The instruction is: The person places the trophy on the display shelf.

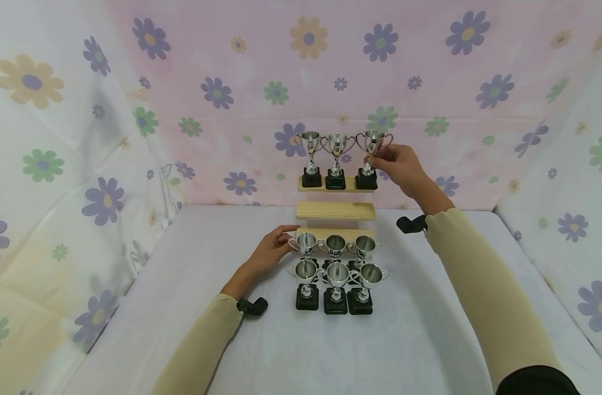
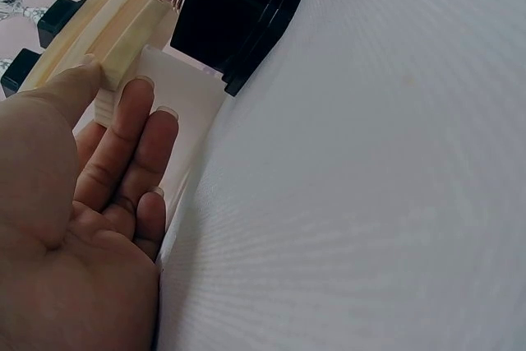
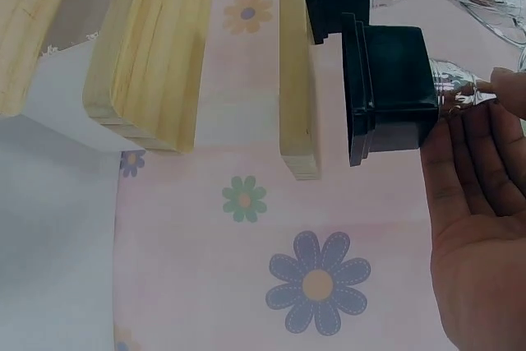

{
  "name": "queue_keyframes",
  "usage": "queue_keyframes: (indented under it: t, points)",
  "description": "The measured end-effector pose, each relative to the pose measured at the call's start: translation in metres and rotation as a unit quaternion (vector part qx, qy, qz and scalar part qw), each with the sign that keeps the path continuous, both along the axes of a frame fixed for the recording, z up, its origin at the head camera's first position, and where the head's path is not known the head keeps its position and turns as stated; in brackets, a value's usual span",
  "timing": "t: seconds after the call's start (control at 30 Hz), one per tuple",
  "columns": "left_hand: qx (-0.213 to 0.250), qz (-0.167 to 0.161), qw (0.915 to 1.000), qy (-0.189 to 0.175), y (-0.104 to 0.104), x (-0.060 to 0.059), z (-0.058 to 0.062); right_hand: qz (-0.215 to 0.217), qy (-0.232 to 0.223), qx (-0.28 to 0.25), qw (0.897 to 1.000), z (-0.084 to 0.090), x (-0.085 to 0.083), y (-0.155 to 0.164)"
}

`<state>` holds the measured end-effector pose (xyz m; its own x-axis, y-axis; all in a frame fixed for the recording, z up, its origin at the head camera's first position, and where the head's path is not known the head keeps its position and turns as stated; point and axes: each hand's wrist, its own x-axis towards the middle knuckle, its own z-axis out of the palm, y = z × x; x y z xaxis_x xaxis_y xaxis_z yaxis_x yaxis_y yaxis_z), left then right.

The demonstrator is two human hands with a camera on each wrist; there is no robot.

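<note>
Right hand point(image 1: 397, 163) pinching top-shelf trophy point(image 1: 371, 159), two trophies point(image 1: 323, 159) beside, seemingly apart

Head view: the back row of three trophies point(image 1: 335, 245) at frame centre is largely covered by the front row point(image 1: 336, 286) — only the cups show, the bases are hidden. The lowest shelf point(image 1: 347, 233) is mostly masked by those cups. The right hand point(image 1: 398, 163) covers part of the stem of the top-right trophy point(image 1: 370, 159).

Left wrist view: the trophies at the upper left are cut off by the frame's top edge and are out of focus; the left hand point(image 2: 78, 203) is cut off at the left and bottom edges.

Right wrist view: the held trophy's cup runs off the right edge — finger contact on the stem is only partly visible.
</note>
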<state>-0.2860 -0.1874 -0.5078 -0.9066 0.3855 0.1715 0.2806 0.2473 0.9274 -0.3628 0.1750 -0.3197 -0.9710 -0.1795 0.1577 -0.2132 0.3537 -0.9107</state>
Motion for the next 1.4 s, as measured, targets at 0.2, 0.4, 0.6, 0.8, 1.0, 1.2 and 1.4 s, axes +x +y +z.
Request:
queue_keyframes:
  t: [0.2, 0.4, 0.6, 0.8, 1.0, 1.2, 1.4]
  points:
    - [-0.002, 0.0, 1.0, 0.003, 0.0, 0.0, -0.001, 0.004, -0.012, 0.009, 1.0, -0.004, -0.005, -0.004]
    - [-0.003, -0.002, 1.0, 0.005, 0.0, 0.0, 0.0, 0.003, -0.011, -0.001, 1.0, -0.008, -0.009, -0.006]
    - [-0.001, -0.001, 1.0, 0.003, 0.0, -0.001, -0.001, 0.008, -0.009, -0.007, 1.0, -0.011, -0.013, -0.008]
    - [-0.002, -0.001, 1.0, 0.003, -0.001, -0.002, -0.003, 0.008, -0.011, -0.002, 1.0, -0.012, -0.013, -0.01]
    - [-0.001, 0.0, 0.9999, 0.012, 0.0, -0.001, -0.003, 0.012, -0.011, 0.0, 1.0, -0.011, -0.012, -0.011]
    - [0.001, 0.0, 1.0, 0.009, 0.0, -0.001, -0.003, 0.011, -0.013, -0.002, 1.0, -0.011, -0.012, -0.012]
    - [-0.006, 0.0, 1.0, 0.007, -0.001, -0.002, -0.003, 0.011, -0.012, -0.012, 1.0, -0.012, -0.011, -0.013]
